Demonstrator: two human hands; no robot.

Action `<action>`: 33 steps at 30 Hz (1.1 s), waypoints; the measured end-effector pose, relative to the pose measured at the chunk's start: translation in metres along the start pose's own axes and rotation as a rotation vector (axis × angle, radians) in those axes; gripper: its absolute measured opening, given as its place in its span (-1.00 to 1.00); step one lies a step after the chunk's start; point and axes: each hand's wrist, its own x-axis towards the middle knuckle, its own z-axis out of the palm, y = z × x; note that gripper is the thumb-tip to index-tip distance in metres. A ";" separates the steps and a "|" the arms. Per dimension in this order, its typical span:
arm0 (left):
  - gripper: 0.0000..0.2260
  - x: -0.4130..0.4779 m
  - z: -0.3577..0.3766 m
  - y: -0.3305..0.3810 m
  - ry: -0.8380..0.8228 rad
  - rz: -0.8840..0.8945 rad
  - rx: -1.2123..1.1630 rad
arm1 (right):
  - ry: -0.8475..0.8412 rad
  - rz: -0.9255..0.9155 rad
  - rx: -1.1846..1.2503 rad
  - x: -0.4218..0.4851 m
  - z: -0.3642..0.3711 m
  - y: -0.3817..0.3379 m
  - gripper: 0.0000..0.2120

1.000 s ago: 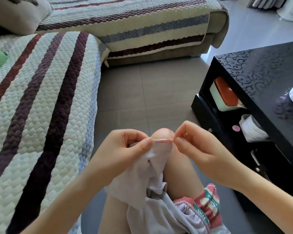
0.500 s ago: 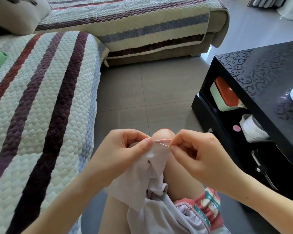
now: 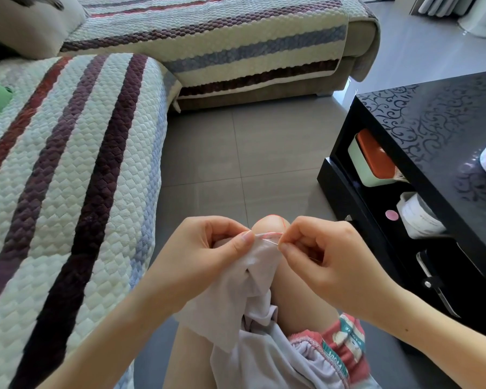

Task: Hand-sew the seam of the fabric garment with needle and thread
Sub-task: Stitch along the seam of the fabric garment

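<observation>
A pale lilac garment [image 3: 247, 299] drapes over my knee and lap. My left hand [image 3: 208, 254] pinches its top seam edge between thumb and forefinger. My right hand [image 3: 323, 256] pinches a thin needle [image 3: 271, 242] at its right end; the needle lies across the seam, pointing left toward my left thumb. Pink-red thread [image 3: 275, 220] loops up over my knee from the seam to my right fingers. The needle's tip is hidden in the fabric fold.
A striped quilted sofa [image 3: 68, 178] fills the left and back. A glossy black coffee table [image 3: 432, 130] stands at the right, its lower shelf holding a box with an orange lid [image 3: 373, 161], a white roll [image 3: 418, 217] and scissors [image 3: 438, 284]. Grey tiled floor [image 3: 236, 158] lies between.
My right hand has dropped slightly and drawn back from the seam edge, exposing the needle lying across the fabric. A loop of thread now shows over the knee. The left hand keeps its grip.
</observation>
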 end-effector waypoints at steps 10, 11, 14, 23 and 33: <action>-0.86 -0.001 0.001 0.001 -0.030 0.172 0.231 | -0.011 -0.005 -0.146 0.004 0.000 -0.007 -0.89; -0.85 0.000 0.002 0.001 -0.036 0.182 0.250 | -0.017 -0.005 -0.162 0.005 0.000 -0.007 -0.89; -0.84 0.001 0.003 0.001 -0.046 0.191 0.285 | -0.047 -0.009 -0.187 0.007 0.000 -0.008 -0.88; -0.81 -0.003 0.004 0.006 0.015 0.125 0.236 | -0.033 0.013 0.003 0.003 -0.006 -0.008 -0.88; -0.84 -0.002 0.003 0.005 -0.106 -0.075 -0.047 | -0.103 0.176 0.399 0.003 -0.010 -0.001 -0.88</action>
